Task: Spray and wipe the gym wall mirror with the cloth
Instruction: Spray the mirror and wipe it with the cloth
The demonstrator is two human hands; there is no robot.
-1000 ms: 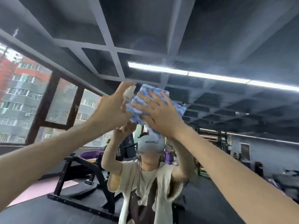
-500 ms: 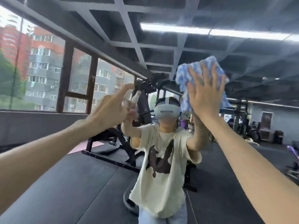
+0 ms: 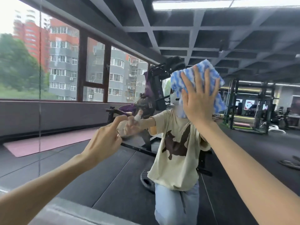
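right hand [image 3: 197, 101] flat, pressing cloth [image 3: 177, 82] on mirror [image 3: 243, 143] | left hand [image 3: 103, 143] grips spray bottle [image 3: 121, 128] (index finger raised)

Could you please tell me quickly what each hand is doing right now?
Left hand: holding the spray bottle, fingers curled round it, index finger over its top.
Right hand: open, fingers straight, pressing the blue-and-white cloth against the mirror.

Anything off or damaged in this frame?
Nothing stands out. Right hand presses the cloth flat on the mirror; left hand holds the spray bottle. The vertical line at left looks like a panel seam, not a crack.
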